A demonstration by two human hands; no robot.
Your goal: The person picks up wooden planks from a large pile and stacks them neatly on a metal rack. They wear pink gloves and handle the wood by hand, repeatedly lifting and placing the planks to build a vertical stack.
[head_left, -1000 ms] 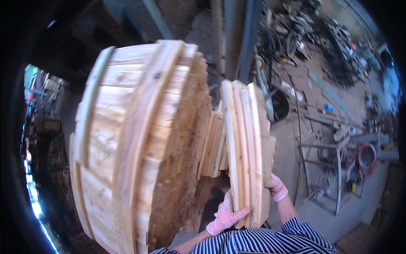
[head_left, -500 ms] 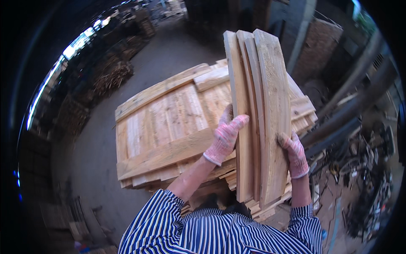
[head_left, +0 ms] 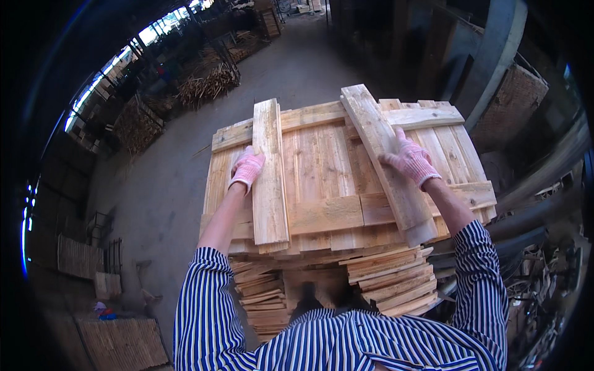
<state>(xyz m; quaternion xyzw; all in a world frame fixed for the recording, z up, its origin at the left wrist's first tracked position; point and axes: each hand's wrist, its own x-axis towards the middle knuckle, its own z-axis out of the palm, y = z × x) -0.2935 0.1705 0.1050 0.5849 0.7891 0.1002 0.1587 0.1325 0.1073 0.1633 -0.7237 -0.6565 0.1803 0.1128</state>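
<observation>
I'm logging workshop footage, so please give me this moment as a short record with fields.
Left hand: pink glove, at outer edge of left board
Right hand: pink glove, at outer edge of right board
Board angles: left nearly straight, right slanted, far end leftward
Beneath boards: slatted wooden panel
Near side: two board piles
Unclear: how tightly fingers grip

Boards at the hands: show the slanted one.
The board at the right hand, far end angled leftward; the other board, at the left hand, runs nearly straight.
</observation>
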